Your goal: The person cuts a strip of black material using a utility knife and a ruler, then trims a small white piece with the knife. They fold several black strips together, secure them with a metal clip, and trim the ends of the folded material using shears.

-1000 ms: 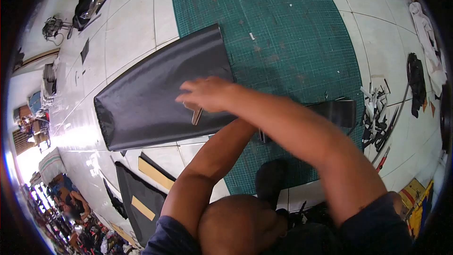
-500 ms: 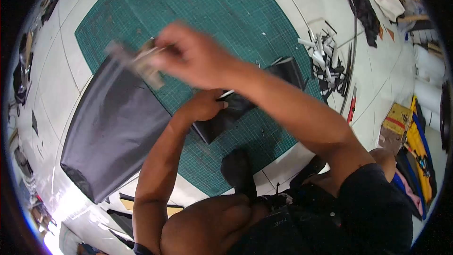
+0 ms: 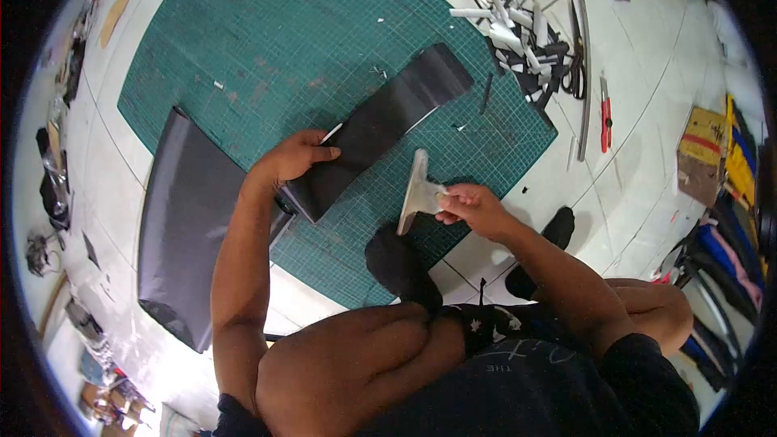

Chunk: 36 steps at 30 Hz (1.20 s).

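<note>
Since half a second ago the right hand (image 3: 477, 209) has come down from over the large black sheet (image 3: 182, 218) to the near edge of the cutting mat (image 3: 283, 32). Its fingers are pinched shut on one end of a pale flat tool (image 3: 417, 194), which stands just beside the black strip (image 3: 388, 117).

The left hand (image 3: 293, 159) lies on the strip's near end with fingers bent; I cannot tell whether it grips or only presses.

Risks:
- The strip's far end lies free, so a push from the tool could skew it.
- The end-only pinch could let the tool twist.
</note>
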Motion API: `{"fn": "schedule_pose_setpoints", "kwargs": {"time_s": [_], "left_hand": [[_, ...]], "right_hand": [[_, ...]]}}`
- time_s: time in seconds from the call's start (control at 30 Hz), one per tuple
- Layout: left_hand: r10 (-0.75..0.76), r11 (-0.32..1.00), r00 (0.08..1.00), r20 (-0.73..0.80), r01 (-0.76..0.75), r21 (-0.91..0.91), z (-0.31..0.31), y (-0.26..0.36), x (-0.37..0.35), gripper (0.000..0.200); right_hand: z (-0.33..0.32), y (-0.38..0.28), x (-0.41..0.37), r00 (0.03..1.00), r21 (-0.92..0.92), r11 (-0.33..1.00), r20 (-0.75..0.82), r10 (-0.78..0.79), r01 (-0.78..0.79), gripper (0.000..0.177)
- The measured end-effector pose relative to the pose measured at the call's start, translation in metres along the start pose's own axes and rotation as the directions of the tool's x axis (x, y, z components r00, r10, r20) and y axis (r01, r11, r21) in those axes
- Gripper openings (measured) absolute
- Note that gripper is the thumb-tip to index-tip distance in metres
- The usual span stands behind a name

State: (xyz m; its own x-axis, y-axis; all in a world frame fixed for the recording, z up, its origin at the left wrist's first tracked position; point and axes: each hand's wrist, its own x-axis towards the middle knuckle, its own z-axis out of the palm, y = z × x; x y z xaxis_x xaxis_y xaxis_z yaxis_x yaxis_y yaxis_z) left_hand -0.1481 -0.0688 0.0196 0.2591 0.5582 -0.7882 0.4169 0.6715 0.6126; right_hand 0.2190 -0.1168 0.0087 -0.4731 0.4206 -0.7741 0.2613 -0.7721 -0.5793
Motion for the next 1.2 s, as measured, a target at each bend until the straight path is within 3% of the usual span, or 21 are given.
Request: {"fn": "schedule_pose_setpoints", "kwargs": {"time_s": [0.17,0.3,0.53,0.73,0.93,1.03,1.13,1.2], "left_hand": [[-0.089,0.989,0.995,0.052,0.094,-0.111,0.003,0.011,-0.004,0.030],[-0.075,0.981,0.992,0.100,0.091,-0.172,-0.002,-0.002,0.000,0.027],[-0.078,0.978,0.995,0.070,0.090,-0.189,0.002,-0.006,-0.003,0.028],[-0.066,0.988,0.998,0.018,0.068,-0.138,0.006,-0.005,-0.002,0.026],[-0.081,0.986,0.997,0.017,0.083,-0.146,0.005,-0.002,-0.003,0.028],[-0.083,0.992,0.997,0.009,0.083,-0.098,0.003,0.000,-0.002,0.029],[-0.109,0.992,0.994,0.007,0.109,-0.069,0.002,-0.001,-0.002,0.031],[-0.110,0.994,0.994,-0.023,0.110,0.004,0.003,0.005,-0.005,0.033]], "right_hand": [[0.034,0.007,0.025,0.992,0.056,0.998,0.126,-0.018,0.011,0.033],[0.044,0.001,0.042,0.987,0.173,0.982,0.125,-0.099,0.077,0.037],[0.043,-0.014,0.057,0.977,0.380,0.900,-0.091,-0.193,0.213,0.037],[0.049,-0.022,0.060,0.935,0.420,0.849,-0.286,-0.211,0.321,0.038],[0.062,-0.017,0.061,0.932,0.386,0.866,-0.294,-0.211,0.318,0.039],[0.060,-0.022,0.061,0.942,0.346,0.893,-0.273,-0.197,0.287,0.048],[0.053,-0.031,0.055,0.967,0.304,0.931,-0.213,-0.141,0.203,0.044],[0.050,-0.033,0.054,0.965,0.201,0.958,-0.208,-0.162,0.204,0.051]]}}
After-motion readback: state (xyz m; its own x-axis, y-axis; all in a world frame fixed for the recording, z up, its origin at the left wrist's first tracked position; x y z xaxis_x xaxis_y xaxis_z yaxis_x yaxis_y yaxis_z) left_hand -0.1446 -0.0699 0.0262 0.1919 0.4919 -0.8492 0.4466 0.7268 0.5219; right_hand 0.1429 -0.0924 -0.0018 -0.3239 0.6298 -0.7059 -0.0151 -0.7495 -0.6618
